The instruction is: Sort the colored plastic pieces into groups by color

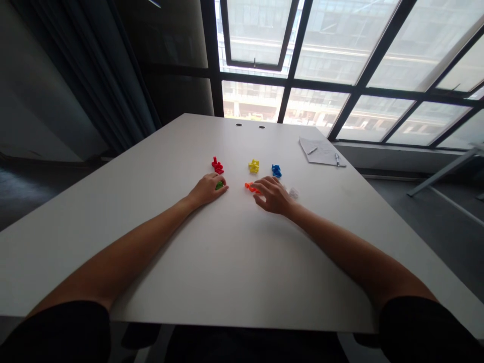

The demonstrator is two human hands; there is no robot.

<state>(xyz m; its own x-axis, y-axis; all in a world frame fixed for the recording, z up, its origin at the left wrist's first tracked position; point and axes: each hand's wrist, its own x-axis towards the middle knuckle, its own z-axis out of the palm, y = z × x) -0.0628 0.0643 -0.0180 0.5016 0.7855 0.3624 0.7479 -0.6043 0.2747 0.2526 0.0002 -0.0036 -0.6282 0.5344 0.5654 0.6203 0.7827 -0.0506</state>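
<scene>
My left hand [204, 190] rests on the white table [212, 252], its fingers curled round a small clump of green plastic pieces [219, 185], which it partly hides. Just behind it lies a small pile of red pieces [217, 165]. My right hand [275, 195] hovers low over a row of orange pieces [248, 186], fingers apart and slightly bent. Its fingertips overlap the orange pieces from this angle, and whether they touch cannot be made out. Clear, see-through pieces [294, 193] lie just right of that hand.
Farther back are a yellow pile [253, 166] and a blue pile [277, 171] of small pieces. A sheet of paper [321, 150] with two pens lies at the table's right edge. Windows stand behind the table, with a dark curtain [94, 65] on the left.
</scene>
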